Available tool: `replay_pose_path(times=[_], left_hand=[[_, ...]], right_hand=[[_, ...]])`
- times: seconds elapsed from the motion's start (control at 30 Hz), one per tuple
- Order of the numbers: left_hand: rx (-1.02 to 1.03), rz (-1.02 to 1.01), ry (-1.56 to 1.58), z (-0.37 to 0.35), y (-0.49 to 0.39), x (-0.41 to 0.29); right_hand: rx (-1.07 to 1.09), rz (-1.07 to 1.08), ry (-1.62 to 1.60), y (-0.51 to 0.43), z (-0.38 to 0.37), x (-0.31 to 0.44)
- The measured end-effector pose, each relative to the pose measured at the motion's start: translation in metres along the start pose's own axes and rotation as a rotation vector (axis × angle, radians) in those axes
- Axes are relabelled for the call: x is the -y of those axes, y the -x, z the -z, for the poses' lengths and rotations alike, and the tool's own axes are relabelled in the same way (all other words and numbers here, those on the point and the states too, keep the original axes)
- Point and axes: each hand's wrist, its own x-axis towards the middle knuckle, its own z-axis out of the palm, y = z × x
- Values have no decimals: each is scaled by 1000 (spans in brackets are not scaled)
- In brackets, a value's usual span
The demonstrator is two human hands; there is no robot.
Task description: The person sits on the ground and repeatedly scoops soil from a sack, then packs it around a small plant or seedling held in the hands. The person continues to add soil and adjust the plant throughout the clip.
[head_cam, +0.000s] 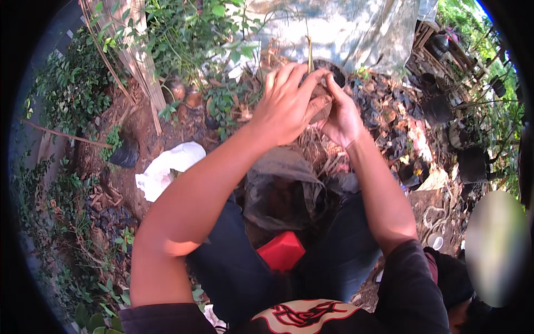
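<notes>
My left hand (288, 98) and my right hand (344, 110) come together in front of me, gripping a brown clump (321, 104) that looks like packed soil. The left fingers curl over its top, and the right palm supports it from the side. A thin greenish-yellow stem (310, 52) rises just beyond my left fingers; whether it grows from the clump is hidden. Behind the hands sits a round dark pot (333, 69), partly covered by them. Below, between my knees, lies a black plastic bag (277, 167) with its mouth open towards me.
A red object (283, 251) is between my thighs. White plastic (167, 167) lies at the left. Beyond stand a wooden post (139, 54) and a hanging sheet (333, 29). Dry leaves and black plant bags (473, 165) cover the right. Another person (452, 271) is close at lower right.
</notes>
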Motion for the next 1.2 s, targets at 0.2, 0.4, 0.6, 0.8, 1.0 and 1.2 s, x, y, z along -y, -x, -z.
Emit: replay_pose_path(times=[0.2,0.4,0.6,0.8,1.0,1.2], left_hand=[[233,138,0,-15,26,9],[625,288,90,-46,100,16],[1758,99,-169,-108,191,8],[1233,757,-93,-216,247,-54],[1005,855,-128,-235,289,-62],[981,657,-171,-223,284,-29]], right_hand=[[-139,-166,367,-1,23,-23],[-321,-192,1084,10,48,-17],[-43,-208,1690,24,55,-22],[143,-291,1751,35,54,-18],[181,-287,1759,47,58,-13],[182,-245,1725,30,61,-20]])
